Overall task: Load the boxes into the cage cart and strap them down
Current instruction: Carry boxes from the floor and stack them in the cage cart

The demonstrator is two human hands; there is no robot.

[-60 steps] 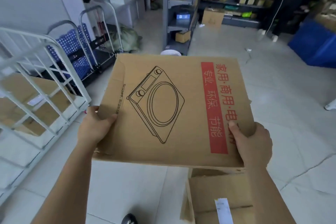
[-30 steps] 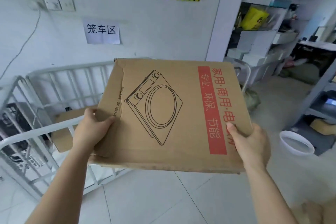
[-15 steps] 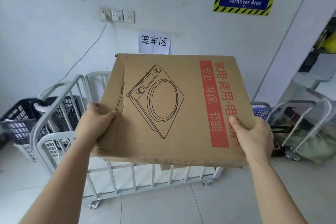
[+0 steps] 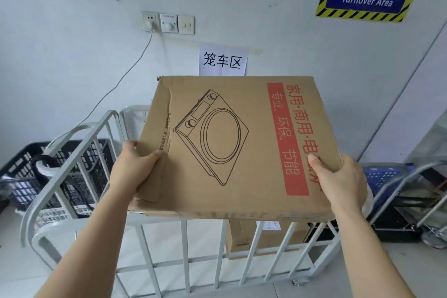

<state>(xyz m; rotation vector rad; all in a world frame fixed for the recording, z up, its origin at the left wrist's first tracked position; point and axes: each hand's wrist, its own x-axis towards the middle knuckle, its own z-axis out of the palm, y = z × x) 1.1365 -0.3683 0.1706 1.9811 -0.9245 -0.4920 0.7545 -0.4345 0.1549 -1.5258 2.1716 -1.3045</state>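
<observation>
A flat brown cardboard box point(image 4: 232, 147), printed with a cooktop drawing and a red band of characters, is held level above the white cage cart point(image 4: 72, 172). My left hand point(image 4: 131, 169) grips its near left edge, thumb on top. My right hand point(image 4: 338, 184) grips the near right corner, thumb on the red band. Inside the cart, below the held box, another cardboard box point(image 4: 242, 237) lies behind the front bars. No strap is in view.
A black plastic crate point(image 4: 29, 172) sits to the left of the cart. At the right stand a blue crate point(image 4: 384, 176) and a folding hand truck point(image 4: 411, 205). The white wall carries signs, an outlet and a hanging cable.
I turned from the shelving aisle to face the wall and the cage cart. The box stayed in both hands and now hangs over the cart, which looms closer.
</observation>
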